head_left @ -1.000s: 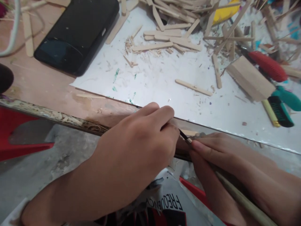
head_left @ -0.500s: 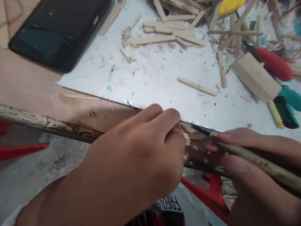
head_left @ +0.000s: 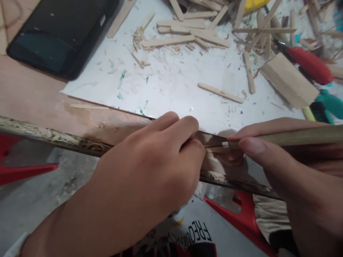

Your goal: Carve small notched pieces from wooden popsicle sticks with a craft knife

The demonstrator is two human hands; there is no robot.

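My left hand (head_left: 152,167) is closed at the table edge, its fingertips hidden beneath the knuckles. A thin wooden stick (head_left: 217,150) sticks out to the right from under its fingers, so the hand seems to pinch it. My right hand (head_left: 278,160) grips a knife by its pale wooden handle (head_left: 300,136), thumb on the near side. The short metal part of the knife (head_left: 225,144) lies against or just above the stick, its blade tip hard to make out.
A white sheet (head_left: 171,85) covers the table, bearing loose craft sticks (head_left: 221,93), shavings and a wooden block (head_left: 289,80). A black phone (head_left: 59,35) lies upper left. Red-handled (head_left: 311,64) and teal-handled tools (head_left: 331,103) are at the right. Shavings fill the table-edge groove (head_left: 48,134).
The knife has swung flatter, and its metal end has come down closer to the stick. My right hand has risen and turned. The whole view has shifted slightly.
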